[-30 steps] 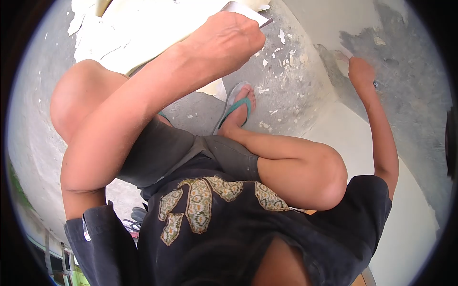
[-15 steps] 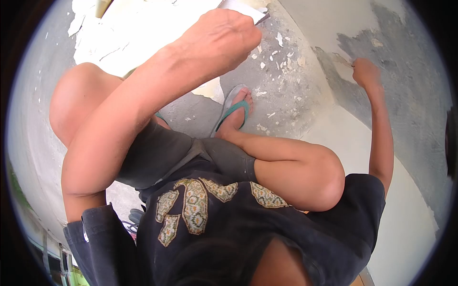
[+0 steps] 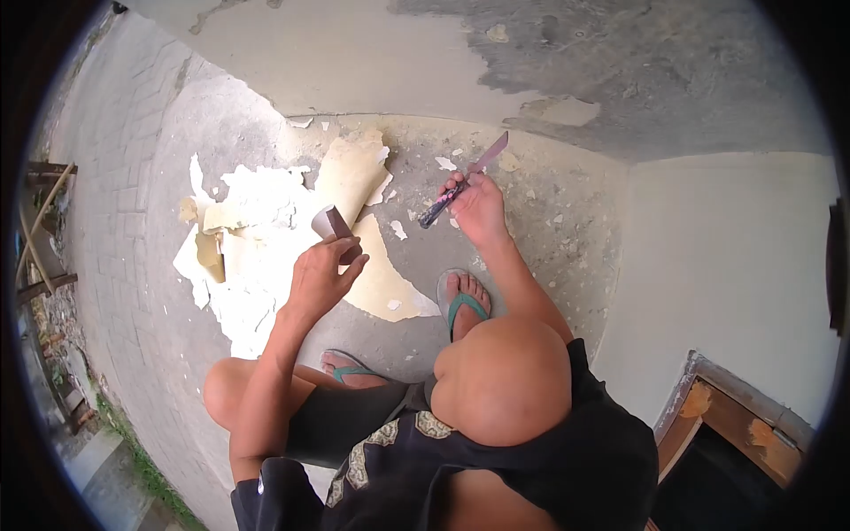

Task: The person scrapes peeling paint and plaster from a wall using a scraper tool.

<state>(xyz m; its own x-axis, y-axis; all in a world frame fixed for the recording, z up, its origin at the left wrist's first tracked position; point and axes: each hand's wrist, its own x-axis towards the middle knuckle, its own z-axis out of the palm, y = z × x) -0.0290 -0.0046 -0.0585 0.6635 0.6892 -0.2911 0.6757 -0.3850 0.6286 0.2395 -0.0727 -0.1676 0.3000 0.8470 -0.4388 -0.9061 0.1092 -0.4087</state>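
Observation:
My left hand (image 3: 317, 281) is closed on a curled piece of sandpaper (image 3: 343, 237), dark brown on one side and pale on the other. It is held above peeled paint sheets on the ground. My right hand (image 3: 481, 211) grips a knife (image 3: 488, 154) by its dark handle with pink marks. The reddish-brown blade points up and to the right, apart from the wall. Behind the knife stands the wall (image 3: 567, 75), with bare grey plaster beside cream paint. Part of the fingers around the handle is turned from view.
Large peeled paint sheets (image 3: 266, 212) and small flakes lie on the concrete ground (image 3: 407, 341) before me. My feet in green-strapped sandals (image 3: 465, 310) are close to them. A pale side wall (image 3: 717, 257) and a worn wooden frame (image 3: 753, 416) stand at the right.
My right hand has come away from the wall, and the knife now shows whole in front of me. My left hand is lower, with the sandpaper more visible. The camera view has swung.

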